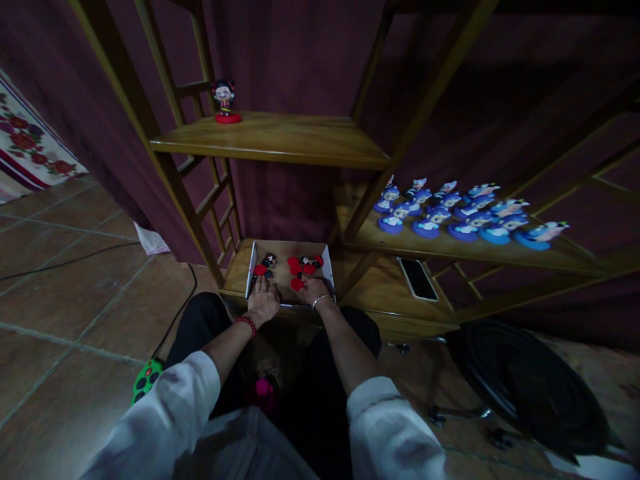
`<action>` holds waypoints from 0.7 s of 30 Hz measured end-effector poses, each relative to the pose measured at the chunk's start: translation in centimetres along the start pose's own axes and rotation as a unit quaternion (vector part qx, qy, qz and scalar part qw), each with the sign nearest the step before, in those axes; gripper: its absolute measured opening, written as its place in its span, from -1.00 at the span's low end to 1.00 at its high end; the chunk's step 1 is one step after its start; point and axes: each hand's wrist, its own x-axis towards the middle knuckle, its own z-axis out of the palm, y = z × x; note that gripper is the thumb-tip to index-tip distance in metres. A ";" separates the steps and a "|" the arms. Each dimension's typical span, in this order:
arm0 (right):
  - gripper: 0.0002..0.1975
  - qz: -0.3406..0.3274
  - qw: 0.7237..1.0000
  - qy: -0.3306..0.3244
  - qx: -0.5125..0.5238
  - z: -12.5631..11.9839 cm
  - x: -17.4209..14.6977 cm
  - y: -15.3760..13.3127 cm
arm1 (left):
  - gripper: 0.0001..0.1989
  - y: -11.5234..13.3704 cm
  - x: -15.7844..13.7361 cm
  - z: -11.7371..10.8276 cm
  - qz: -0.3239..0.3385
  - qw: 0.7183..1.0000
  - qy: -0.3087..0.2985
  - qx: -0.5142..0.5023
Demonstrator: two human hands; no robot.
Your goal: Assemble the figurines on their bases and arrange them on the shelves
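White cloth sleeves (165,403) nearest; my left grip (264,300) lies spread over a shallow white-walled cardboard box (281,267); my right grip (314,289) touches a round red disc (297,284) inside, pinch unclear; picking seems underway; lifting would need precision.

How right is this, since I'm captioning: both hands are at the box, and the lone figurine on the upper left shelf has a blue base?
In the head view, the lone figurine has a red base, not blue; the left hand and right hand are at the box.

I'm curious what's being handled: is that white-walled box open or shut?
Open: no lid covers the box, and red pieces show inside.
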 end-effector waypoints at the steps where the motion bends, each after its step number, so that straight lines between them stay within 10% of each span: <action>1: -0.67 -0.002 1.000 0.001 -0.001 0.0 0.0 -0.1 | -0.58 0.0 0.0 0.0 0.000 1.000 0.002 -0.002; 21: -0.70 0.073 0.997 0.035 -0.001 -0.2 0.6 -1.0 | -0.57 0.0 -0.2 -0.3 0.005 1.000 -0.001 -0.013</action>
